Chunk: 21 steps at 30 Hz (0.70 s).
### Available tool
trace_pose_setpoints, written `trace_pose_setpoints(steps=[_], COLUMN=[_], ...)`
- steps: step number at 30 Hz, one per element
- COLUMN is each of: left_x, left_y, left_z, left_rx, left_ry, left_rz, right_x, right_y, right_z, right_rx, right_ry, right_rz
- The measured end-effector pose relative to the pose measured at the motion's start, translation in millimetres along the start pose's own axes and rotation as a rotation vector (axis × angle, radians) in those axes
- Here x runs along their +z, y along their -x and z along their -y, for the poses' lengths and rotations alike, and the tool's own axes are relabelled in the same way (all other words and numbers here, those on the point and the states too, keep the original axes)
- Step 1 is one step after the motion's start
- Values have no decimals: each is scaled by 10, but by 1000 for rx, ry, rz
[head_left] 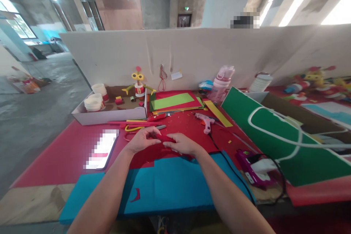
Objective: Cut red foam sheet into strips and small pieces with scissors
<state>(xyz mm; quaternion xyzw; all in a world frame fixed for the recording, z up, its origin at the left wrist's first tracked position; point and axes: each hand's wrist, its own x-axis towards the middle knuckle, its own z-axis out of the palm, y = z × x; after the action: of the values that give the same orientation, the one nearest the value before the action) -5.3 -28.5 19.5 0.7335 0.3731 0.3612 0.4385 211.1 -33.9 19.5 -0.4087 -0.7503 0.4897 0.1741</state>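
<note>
My left hand (pixel 144 139) and my right hand (pixel 183 144) meet over the middle of the table. Both pinch a small red piece of craft sheet (pixel 165 138) between thumb and fingers. It looks bent or rolled, and its ends are partly hidden by the fingers. Beside my left hand lie yellow-handled scissors (pixel 134 127), with the blades reaching behind my fingertips. Below my wrists is a blue sheet (pixel 175 182), bearing a curved red scrap (pixel 136 195).
A pink glue gun (pixel 205 122) lies right, its black cord trailing forward to a purple power strip (pixel 253 170). Coloured sheets (pixel 172 101), a white tray (pixel 109 117) with cups and a yellow-headed figure (pixel 138 84) stand behind. A phone (pixel 102 150) lies left; a green-sided box (pixel 274 142) right.
</note>
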Motion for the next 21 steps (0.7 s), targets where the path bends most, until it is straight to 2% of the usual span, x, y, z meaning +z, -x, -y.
trace_pose_setpoints(steps=[5,11,21], left_x=[14,32,57], left_y=[-15,-30,-52], left_z=[16,46,76], left_rx=[-12,-4,-6], left_ry=[-45,-90,-73], left_rz=[-43,-118,-178], right_x=[6,29,34], right_y=[4,-51,-92], right_z=[-3,-29,-57], right_rx=[-30,-166,-188], right_ry=[-30,-21,39], right_rz=[1,-168,-190])
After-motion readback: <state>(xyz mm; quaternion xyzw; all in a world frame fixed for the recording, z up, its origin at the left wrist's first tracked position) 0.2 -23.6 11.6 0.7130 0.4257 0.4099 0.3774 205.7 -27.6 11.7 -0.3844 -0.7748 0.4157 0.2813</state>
